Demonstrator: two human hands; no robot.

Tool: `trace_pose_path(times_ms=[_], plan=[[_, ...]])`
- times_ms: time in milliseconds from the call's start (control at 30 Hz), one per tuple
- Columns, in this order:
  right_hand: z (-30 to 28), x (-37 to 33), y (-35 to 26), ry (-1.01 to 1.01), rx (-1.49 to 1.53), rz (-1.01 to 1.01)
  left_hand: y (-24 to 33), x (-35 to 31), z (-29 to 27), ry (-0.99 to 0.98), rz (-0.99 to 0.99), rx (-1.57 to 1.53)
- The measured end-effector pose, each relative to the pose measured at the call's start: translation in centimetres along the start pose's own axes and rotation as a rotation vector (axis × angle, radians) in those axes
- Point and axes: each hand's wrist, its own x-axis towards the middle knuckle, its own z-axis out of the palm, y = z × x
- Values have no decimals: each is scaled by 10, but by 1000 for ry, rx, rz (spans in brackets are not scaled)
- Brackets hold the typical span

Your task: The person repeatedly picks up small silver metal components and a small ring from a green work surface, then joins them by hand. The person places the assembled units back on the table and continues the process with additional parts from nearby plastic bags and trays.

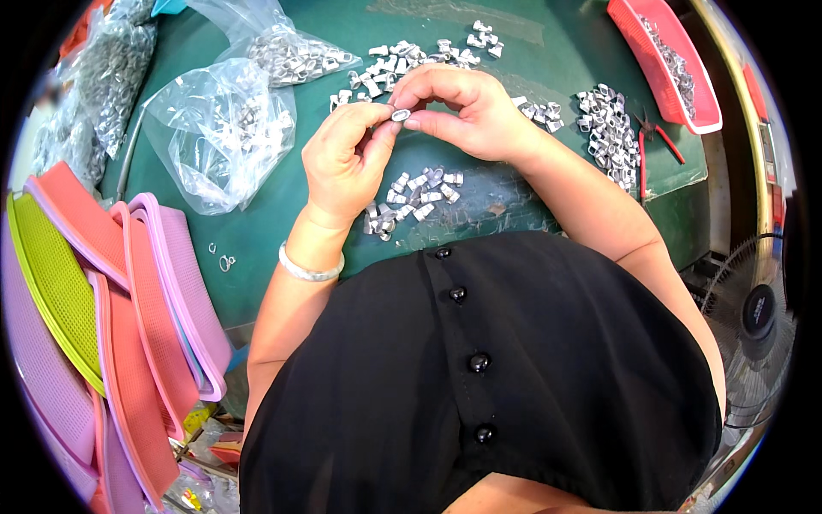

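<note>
Over the green table, my left hand [342,163] and my right hand [478,111] meet at their fingertips. Between them they pinch a small silvery metal ring [400,115] with an oval face. Both hands are closed, thumb against forefinger. Just beyond my fingers lies a loose spread of similar silvery pieces [396,62], partly hidden by my right hand. A smaller cluster of them [425,192] sits nearer to me, below the hands. To the right, past my right wrist, is a denser heap [608,128].
Red-handled pliers [643,163] lie beside the right heap, near a pink basket [629,21] holding more pieces. Clear plastic bags [197,146] of pieces stand at left. Stacked coloured baskets [141,308] crowd the left edge; a fan [758,313] stands at right.
</note>
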Motion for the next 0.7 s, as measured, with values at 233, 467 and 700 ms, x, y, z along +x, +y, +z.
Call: trace_pose_path(times_ms=[233, 467, 700], plan=[[-2, -1, -5, -39, -67, 19, -8, -5, 1, -29, -71, -132], [-1, -2, -5, -35, -84, -23, -7, -5, 4, 7, -121, -189], [-1, -1, -5, -33, -128, -76, -9, -6, 5, 1, -136, -199]])
